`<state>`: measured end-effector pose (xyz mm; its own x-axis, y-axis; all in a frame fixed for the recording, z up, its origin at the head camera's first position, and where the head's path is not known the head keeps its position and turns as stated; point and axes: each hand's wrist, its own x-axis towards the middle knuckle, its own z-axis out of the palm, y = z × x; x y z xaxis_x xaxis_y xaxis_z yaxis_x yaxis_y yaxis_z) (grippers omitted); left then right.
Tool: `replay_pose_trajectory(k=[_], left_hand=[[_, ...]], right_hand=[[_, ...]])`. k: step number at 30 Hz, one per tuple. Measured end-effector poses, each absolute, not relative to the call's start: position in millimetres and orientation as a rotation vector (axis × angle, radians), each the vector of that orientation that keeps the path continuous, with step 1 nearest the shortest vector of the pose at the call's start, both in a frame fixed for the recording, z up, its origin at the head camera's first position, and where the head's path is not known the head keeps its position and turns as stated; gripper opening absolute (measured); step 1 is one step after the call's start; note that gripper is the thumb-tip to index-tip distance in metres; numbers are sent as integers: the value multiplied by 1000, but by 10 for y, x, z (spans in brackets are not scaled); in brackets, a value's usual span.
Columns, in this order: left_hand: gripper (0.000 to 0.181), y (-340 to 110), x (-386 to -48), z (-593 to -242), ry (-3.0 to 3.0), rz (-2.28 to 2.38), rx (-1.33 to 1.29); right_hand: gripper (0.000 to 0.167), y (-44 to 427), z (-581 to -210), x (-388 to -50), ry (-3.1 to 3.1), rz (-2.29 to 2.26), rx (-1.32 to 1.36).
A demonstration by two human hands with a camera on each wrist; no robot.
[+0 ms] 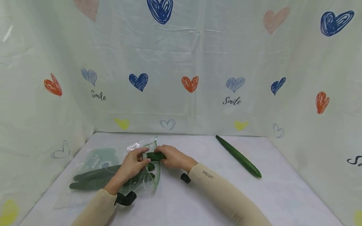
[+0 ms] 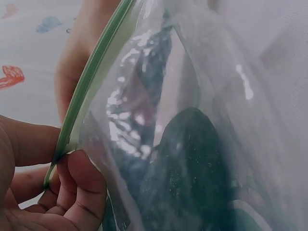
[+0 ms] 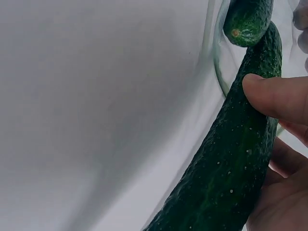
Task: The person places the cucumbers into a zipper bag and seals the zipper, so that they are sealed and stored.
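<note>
A clear zip bag [image 1: 103, 156] with a green zip edge [image 2: 91, 72] lies on the left half of the table, with several cucumbers [image 1: 96, 176] inside it. My left hand [image 1: 132, 164] pinches the bag's edge between thumb and fingers beside the mouth. In my right hand [image 1: 174, 157] I grip another cucumber [image 3: 216, 159], thumb along one side and fingers beneath. Its far end is at the bag's mouth, close to the tip of a bagged cucumber [image 3: 248, 24]. How far it reaches inside is hard to tell.
A single long cucumber [image 1: 238, 157] lies slanted on the right side of the white table [image 1: 198, 201]. Behind and at both sides hangs a pale curtain [image 1: 209, 59] printed with hearts. Each wrist carries a small black camera [image 1: 126, 198].
</note>
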<state>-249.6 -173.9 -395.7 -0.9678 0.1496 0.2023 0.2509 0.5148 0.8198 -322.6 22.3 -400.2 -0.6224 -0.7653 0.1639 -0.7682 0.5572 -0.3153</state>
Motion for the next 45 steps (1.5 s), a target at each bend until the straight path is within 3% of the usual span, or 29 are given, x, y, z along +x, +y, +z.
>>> replay_pose_trajectory(k=[14, 21, 31, 45], left_hand=[[49, -1717, -2493, -3995, -2700, -1465, -263], [49, -1711, -2492, -4001, -2697, -1494, -260], [49, -1707, -2474, -3999, -2711, -1479, -252], [48, -1702, -2475, -4003, -2708, -1484, -247]], right_hand=[[34, 134, -4109, -3297, -2817, 515, 1346], [37, 368, -4057, -3295, -2786, 338, 1200], [42, 755, -4090, -3260, -2946, 488, 1128], [39, 786, -4149, -3247, -2931, 497, 1113]])
